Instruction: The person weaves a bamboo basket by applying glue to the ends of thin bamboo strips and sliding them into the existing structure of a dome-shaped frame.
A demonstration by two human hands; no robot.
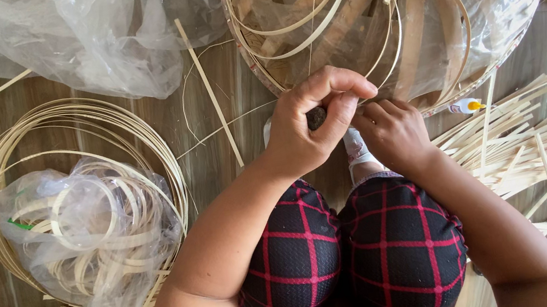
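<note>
The person sat on a wooden floor [246, 99] strewn with bamboo strips [538, 139], coiled hoops [62, 129] and clear plastic bags [84, 37]. The left hand [310, 129] was curled tight around a small dark object [316, 117], just above the knees. The right hand [394, 133] touched it, fingers bent; whether they gripped anything could not be told. The round basket frame [339, 16] was cut off at the top edge.

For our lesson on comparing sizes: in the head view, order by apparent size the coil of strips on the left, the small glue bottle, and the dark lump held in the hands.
1. Coil of strips
2. Dark lump, mostly hidden by the left hand
3. Glue bottle; these last two look close, so their order is unsure.
</note>
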